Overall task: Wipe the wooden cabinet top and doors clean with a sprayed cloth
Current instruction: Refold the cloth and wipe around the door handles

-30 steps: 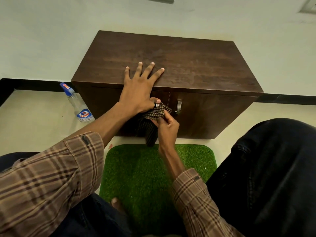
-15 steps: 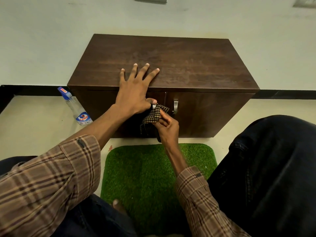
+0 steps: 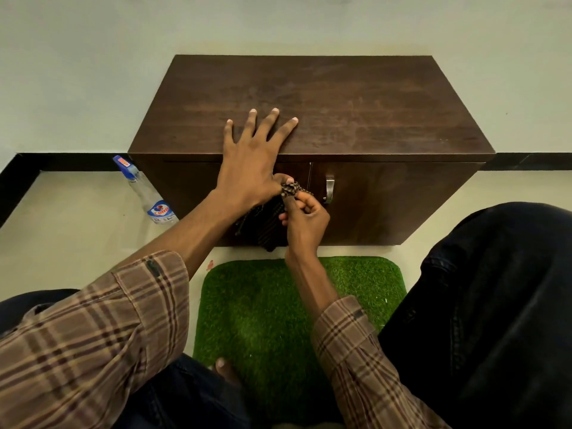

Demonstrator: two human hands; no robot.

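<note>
The person's left hand [image 3: 247,168] lies flat on the front edge of the dark wooden cabinet [image 3: 356,97], its fingers [image 3: 272,125] straight and spread wide across the top, the thumb dropping over the edge onto the door. Just under that thumb, the right hand [image 3: 305,219] has its fingers curled tight round a bunched checked cloth [image 3: 289,189], pinching it against the left door right beside the seam between the two doors. The rest of the cloth hangs down in front of the door, below the left wrist. A metal handle [image 3: 329,188] sits on the right door, just right of the curled fingers. Well off to the left of the spread fingers, a spray bottle [image 3: 145,191] with a blue cap stands on the floor against the cabinet's side. A green grass mat [image 3: 263,305] lies on the floor beneath both forearms.
</note>
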